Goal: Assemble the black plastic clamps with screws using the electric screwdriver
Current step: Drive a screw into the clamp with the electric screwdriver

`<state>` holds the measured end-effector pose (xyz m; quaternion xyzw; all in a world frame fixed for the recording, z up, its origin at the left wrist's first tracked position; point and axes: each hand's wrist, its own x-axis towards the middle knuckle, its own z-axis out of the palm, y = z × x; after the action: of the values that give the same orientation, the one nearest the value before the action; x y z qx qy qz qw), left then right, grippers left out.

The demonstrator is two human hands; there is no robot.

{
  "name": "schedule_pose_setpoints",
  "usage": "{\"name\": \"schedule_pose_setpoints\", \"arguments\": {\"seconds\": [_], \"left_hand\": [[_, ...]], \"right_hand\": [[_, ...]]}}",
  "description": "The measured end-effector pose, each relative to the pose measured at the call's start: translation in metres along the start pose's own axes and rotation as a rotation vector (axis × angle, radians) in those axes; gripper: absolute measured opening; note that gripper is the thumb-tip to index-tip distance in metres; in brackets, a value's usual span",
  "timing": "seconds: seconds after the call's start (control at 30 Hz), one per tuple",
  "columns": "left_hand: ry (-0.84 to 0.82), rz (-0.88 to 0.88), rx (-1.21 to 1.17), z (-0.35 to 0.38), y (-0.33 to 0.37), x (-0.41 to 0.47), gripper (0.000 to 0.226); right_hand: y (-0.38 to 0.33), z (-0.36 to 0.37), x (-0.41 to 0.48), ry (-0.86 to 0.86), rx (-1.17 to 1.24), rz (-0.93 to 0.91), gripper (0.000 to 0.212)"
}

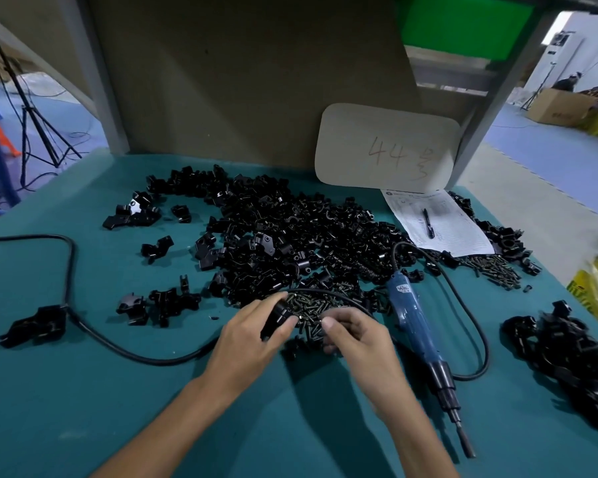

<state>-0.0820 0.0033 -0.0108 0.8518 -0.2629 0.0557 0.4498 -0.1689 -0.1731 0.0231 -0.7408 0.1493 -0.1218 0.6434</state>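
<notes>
Left hand (pixel 252 336) grips a black clamp (pixel 277 313), right hand (pixel 356 336) pinches a screw (pixel 321 320); electric screwdriver (pixel 415 322) lies unused, most clamp parts (pixel 290 232) unassembled.

Red handwriting on the beige card (pixel 387 148) propped at the back of the counter (pixel 83 391): "44", then a scrawled character I can't make out. The printed sheet (pixel 446 232) lying below it is covered in fine type, too blurred to read. There's a small white label (pixel 404 289) on the blue screwdriver (pixel 415 326), illegible. Red marks on the yellow bag (pixel 596 293) at the right, smeared.
</notes>
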Motion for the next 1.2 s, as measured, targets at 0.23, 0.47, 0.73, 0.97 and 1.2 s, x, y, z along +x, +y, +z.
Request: {"name": "schedule_pose_setpoints", "arguments": {"seconds": [0.23,0.47,0.73,0.97,1.2], "left_hand": [[-0.077,0.098,0.063,0.000,0.001,-0.002,0.062],[-0.073,0.136,0.076,0.001,-0.001,-0.002,0.063],[-0.044,0.137,0.063,0.003,-0.004,-0.002,0.059],[-0.074,0.178,0.096,0.004,-0.002,-0.001,0.056],[-0.045,0.188,0.112,0.003,-0.002,-0.002,0.056]], "right_hand": [[-0.011,0.005,0.014,-0.138,0.090,-0.036,0.016],[-0.011,0.005,0.021,-0.232,0.040,-0.046,0.019],[-0.016,-0.001,0.029,-0.257,-0.047,-0.114,0.020],[-0.012,0.002,0.029,-0.288,-0.190,-0.136,0.021],[-0.015,0.004,0.030,-0.294,-0.175,-0.071,0.017]]}}
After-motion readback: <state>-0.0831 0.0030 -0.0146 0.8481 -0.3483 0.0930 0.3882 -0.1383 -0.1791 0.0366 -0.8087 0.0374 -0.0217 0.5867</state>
